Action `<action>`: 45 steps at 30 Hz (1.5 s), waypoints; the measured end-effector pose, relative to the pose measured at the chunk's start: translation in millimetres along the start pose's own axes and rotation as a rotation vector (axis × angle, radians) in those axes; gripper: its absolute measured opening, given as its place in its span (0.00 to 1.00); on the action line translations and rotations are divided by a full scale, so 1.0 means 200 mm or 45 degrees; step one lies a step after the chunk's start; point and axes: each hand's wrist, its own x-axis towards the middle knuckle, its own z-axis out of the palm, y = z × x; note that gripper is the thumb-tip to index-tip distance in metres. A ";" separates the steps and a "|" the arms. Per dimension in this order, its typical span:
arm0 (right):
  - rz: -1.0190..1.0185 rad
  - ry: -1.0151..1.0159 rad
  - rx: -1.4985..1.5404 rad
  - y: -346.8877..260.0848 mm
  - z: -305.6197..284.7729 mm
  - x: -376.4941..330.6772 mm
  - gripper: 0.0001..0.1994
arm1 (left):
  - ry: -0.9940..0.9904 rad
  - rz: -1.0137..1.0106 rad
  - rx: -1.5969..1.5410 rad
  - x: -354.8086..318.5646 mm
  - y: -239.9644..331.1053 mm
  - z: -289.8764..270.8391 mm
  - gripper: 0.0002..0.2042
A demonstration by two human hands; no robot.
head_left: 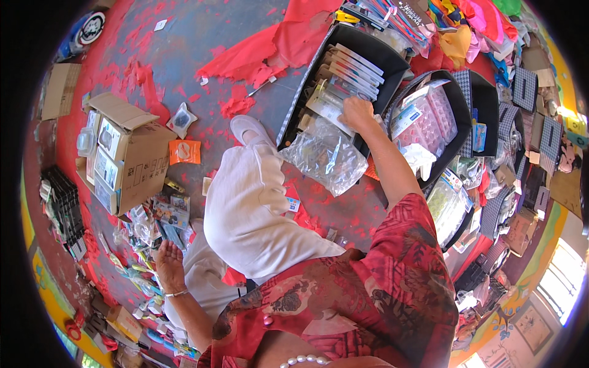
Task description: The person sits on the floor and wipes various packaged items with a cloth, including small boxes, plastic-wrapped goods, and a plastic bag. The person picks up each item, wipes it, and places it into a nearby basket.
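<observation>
My right hand point(358, 115) reaches into a black fabric bin point(362, 46) with a checkered rim. Its fingers are closed at the edge of a clear plastic package point(325, 105) with a pale label; the fingertips are partly hidden. Upright behind it stands a row of slim clear packs point(354, 69). A crumpled clear plastic bag point(328, 158) spills over the near end of the bin, below that hand. On the left, my left hand point(170, 267) is empty, fingers stretched out, beside my bent leg and above a heap of small packaged goods point(138, 276).
An open cardboard box point(144, 156) of boxed goods stands at the left, beside an orange packet point(184, 151). To the right, another bin holds pink plastic packs point(429, 119), with more bins beyond. Torn red sheeting point(264, 52) covers parts of the grey floor.
</observation>
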 end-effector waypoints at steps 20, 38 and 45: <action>0.117 0.376 0.188 0.08 -0.13 -0.09 0.12 | 0.038 0.012 0.042 0.02 0.00 0.01 0.13; 0.035 0.206 0.009 0.36 0.00 0.11 0.14 | -0.110 0.046 0.041 0.06 0.13 0.08 0.13; -0.008 0.205 0.254 0.08 -0.53 0.11 0.16 | -0.245 0.262 0.187 0.13 0.36 0.18 0.10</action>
